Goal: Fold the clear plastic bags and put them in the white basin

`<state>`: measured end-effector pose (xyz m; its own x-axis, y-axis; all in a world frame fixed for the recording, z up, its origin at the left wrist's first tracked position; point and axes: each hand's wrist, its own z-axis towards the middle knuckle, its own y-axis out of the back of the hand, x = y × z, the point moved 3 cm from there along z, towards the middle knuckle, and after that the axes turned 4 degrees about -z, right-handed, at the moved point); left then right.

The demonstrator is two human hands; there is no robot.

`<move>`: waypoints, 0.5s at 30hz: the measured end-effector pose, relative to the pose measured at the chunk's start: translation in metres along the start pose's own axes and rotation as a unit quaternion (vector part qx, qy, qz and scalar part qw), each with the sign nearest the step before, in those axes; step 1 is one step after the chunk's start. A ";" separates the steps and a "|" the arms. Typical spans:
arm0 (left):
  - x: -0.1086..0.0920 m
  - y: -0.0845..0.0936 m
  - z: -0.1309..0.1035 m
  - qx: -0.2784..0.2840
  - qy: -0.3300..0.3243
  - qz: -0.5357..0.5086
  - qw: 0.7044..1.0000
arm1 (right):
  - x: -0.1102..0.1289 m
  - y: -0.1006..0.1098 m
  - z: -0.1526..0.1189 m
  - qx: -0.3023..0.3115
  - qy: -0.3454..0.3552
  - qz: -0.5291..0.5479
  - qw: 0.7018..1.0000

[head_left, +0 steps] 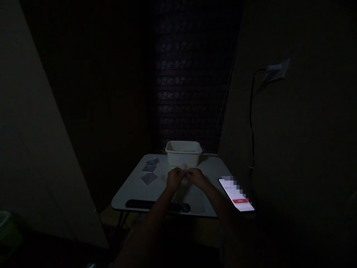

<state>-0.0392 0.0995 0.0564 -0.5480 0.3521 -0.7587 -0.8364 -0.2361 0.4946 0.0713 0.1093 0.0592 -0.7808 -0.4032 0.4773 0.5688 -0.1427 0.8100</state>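
Observation:
In the dim head view, my left hand [175, 177] and my right hand [196, 176] meet over the middle of a small white table [134, 186]. Their fingertips are closed together on a small clear plastic bag [184, 167], whose pale, crinkled top sticks up between them. What the bag contains is too dark to tell. Just beyond the hands stands a white plastic basin [183, 159]; low light hides most of its inside. To the left of my hands lie several small flat packets, the nearest packet [149, 178] apart from my left hand.
A lit phone [237, 195] rests at the table's right edge. Along the front edge runs a dark slot [139, 203]. A black cable [251, 119] hangs from a wall outlet [276, 70] on the right. Behind the basin is a dark window blind [178, 82].

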 end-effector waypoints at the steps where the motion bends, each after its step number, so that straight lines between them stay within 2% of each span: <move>1: 0.001 -0.001 0.001 -0.009 0.012 -0.020 1.000 | -0.003 0.004 -0.001 -0.008 -0.008 -0.007 1.000; 8: 0.013 0.005 0.001 -0.033 0.083 -0.183 0.979 | -0.022 0.022 -0.008 -0.070 -0.058 0.005 0.996; 15: 0.027 0.012 0.000 -0.030 0.133 -0.137 0.981 | -0.030 0.024 -0.014 -0.138 -0.039 0.012 0.990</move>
<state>-0.0643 0.1065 0.0422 -0.2752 0.1624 -0.9476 -0.9461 -0.2207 0.2370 0.1120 0.1053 0.0599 -0.7780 -0.3404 0.5281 0.6275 -0.3805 0.6793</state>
